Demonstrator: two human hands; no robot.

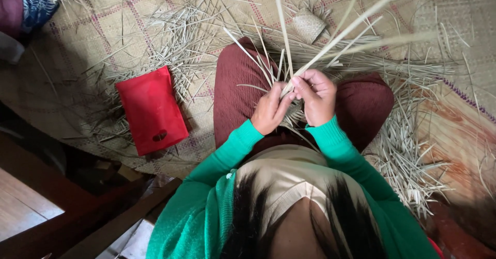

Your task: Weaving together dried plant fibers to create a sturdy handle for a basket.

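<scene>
My left hand (269,109) and my right hand (317,96) meet above my lap and both pinch a bundle of pale dried leaf strips (330,39). The strips fan upward and outward from the fingers toward the top of the view. My sleeves are green and my legs, in dark red cloth (235,91), are folded under the work. The part of the strips between my palms is hidden.
A red cloth pouch (151,109) lies on the woven mat (129,16) to my left. Loose straw strips (408,155) are scattered around my knees and right side. A small woven piece (309,25) lies ahead. A wooden floor edge (31,202) lies at lower left.
</scene>
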